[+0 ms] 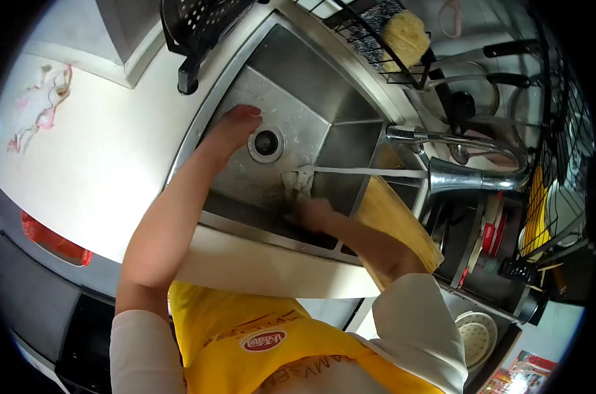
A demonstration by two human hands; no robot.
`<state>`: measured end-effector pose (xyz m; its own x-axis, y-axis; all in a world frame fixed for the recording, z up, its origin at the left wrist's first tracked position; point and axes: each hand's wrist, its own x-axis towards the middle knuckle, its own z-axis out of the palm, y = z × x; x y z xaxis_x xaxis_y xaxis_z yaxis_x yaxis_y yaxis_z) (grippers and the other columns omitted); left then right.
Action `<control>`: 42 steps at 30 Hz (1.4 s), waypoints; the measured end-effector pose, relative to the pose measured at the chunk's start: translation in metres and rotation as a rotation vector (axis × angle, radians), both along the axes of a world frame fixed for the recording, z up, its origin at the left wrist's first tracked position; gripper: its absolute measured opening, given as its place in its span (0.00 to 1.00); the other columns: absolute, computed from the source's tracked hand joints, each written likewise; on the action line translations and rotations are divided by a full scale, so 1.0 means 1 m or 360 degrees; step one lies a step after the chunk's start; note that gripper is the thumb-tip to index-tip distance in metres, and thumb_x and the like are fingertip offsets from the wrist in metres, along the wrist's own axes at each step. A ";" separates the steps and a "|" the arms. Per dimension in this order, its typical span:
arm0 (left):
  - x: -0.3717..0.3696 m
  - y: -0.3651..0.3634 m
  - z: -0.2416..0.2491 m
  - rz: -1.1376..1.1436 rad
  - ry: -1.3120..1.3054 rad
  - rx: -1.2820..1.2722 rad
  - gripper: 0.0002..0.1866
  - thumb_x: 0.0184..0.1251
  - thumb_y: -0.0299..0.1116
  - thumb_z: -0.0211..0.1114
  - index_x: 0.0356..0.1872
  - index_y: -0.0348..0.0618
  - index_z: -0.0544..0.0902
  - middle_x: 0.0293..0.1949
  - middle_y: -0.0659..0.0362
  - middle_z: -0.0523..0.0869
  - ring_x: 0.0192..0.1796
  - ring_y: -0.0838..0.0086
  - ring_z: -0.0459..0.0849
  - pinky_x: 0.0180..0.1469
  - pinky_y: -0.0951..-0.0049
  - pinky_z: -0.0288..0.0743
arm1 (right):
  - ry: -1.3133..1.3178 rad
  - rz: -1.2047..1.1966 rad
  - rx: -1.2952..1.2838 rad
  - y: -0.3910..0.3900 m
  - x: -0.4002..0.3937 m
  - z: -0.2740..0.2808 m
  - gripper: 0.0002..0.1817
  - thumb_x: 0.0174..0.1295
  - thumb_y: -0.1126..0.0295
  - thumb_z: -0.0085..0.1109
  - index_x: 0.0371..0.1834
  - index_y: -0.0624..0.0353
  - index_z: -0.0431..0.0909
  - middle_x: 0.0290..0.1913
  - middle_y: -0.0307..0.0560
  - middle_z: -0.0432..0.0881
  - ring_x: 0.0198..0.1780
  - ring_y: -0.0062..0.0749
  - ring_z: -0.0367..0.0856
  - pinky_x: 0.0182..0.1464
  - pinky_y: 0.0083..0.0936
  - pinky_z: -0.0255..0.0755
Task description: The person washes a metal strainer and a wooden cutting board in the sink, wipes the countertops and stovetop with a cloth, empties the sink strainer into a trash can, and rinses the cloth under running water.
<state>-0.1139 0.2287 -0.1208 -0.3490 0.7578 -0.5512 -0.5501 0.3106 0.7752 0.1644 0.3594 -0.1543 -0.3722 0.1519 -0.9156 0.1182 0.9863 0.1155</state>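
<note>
My right hand [314, 215] is in the lower part of the steel sink [281, 95], closed on a wet whitish cloth [300, 181]. A stream of water from the chrome faucet [457, 176] runs across and meets the top of the cloth. Part of the cloth's lower end is hidden by the hand, and the fingers are slightly blurred. My left hand [235, 131] hangs over the sink beside the drain [265, 142], its fingers extended and bent a little, with nothing visible in them.
A wooden cutting board [399, 220] leans over the sink's right end. Behind the sink, a black wire rack [403, 75] carries a yellow sponge [405, 41]. Another cloth [43, 108] lies on the white counter [107, 157]. A black perforated holder [196, 29] stands at the back edge.
</note>
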 end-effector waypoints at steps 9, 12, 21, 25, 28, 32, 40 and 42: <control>-0.005 0.007 -0.011 -0.0048 0.0001 0.0059 0.19 0.63 0.41 0.64 0.54 0.51 0.79 0.49 0.65 0.81 0.51 0.77 0.75 0.54 0.73 0.66 | 0.0276 0.0376 0.0982 0.137 -0.027 0.005 0.21 0.64 0.52 0.50 0.55 0.46 0.82 0.57 0.50 0.76 0.60 0.43 0.72 0.64 0.41 0.62; -0.005 0.012 -0.017 -0.0070 0.0024 0.0083 0.19 0.63 0.41 0.63 0.54 0.49 0.79 0.49 0.64 0.81 0.52 0.76 0.76 0.56 0.72 0.66 | 0.0285 0.0358 0.0533 0.040 0.002 0.033 0.20 0.61 0.53 0.53 0.51 0.48 0.83 0.54 0.53 0.78 0.59 0.45 0.73 0.61 0.40 0.64; -0.007 0.015 -0.014 -0.0022 0.0117 0.0049 0.18 0.63 0.38 0.60 0.54 0.47 0.79 0.49 0.61 0.82 0.53 0.74 0.77 0.59 0.73 0.67 | 0.0233 0.0244 0.0728 0.143 -0.054 0.037 0.28 0.64 0.49 0.52 0.66 0.45 0.71 0.65 0.49 0.70 0.68 0.47 0.64 0.65 0.45 0.57; -0.010 0.008 0.002 -0.0076 0.0284 0.0007 0.19 0.63 0.38 0.61 0.54 0.46 0.79 0.49 0.60 0.83 0.52 0.74 0.78 0.57 0.72 0.69 | 0.0151 0.0089 0.0977 0.142 -0.067 -0.016 0.34 0.65 0.46 0.48 0.71 0.50 0.66 0.72 0.49 0.63 0.73 0.47 0.57 0.67 0.47 0.50; -0.013 0.003 0.005 -0.0028 0.0211 0.0012 0.18 0.64 0.39 0.62 0.54 0.47 0.80 0.49 0.61 0.83 0.50 0.75 0.79 0.54 0.72 0.70 | 0.0184 0.0206 0.0607 0.097 -0.019 -0.038 0.35 0.60 0.49 0.55 0.68 0.58 0.68 0.68 0.58 0.65 0.72 0.55 0.58 0.70 0.50 0.50; -0.011 0.006 0.006 0.0032 0.0122 0.0081 0.17 0.66 0.40 0.63 0.54 0.49 0.80 0.48 0.63 0.83 0.48 0.77 0.80 0.53 0.72 0.71 | 0.0679 -0.1002 -0.0610 0.019 0.090 -0.126 0.28 0.52 0.61 0.65 0.59 0.48 0.74 0.61 0.58 0.71 0.66 0.52 0.67 0.66 0.58 0.58; -0.004 0.018 -0.009 0.0131 -0.0160 0.0279 0.14 0.66 0.34 0.64 0.52 0.47 0.81 0.46 0.63 0.84 0.48 0.77 0.81 0.52 0.75 0.71 | 0.1444 -0.0174 -0.0735 -0.065 -0.119 -0.095 0.25 0.70 0.62 0.50 0.69 0.55 0.66 0.70 0.56 0.63 0.72 0.50 0.58 0.73 0.52 0.49; -0.003 0.016 -0.008 0.0135 -0.0152 0.0310 0.14 0.66 0.33 0.64 0.52 0.46 0.81 0.47 0.63 0.84 0.49 0.77 0.80 0.53 0.74 0.71 | 0.1873 -0.1265 -0.1011 -0.069 -0.164 -0.079 0.27 0.68 0.59 0.51 0.70 0.52 0.65 0.70 0.56 0.64 0.72 0.52 0.57 0.73 0.54 0.47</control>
<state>-0.1171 0.2443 -0.1290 -0.3691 0.8234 -0.4311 -0.6417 0.1098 0.7590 0.0008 0.2906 -0.2338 -0.9161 0.3660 -0.1640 0.3361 0.4776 -0.8117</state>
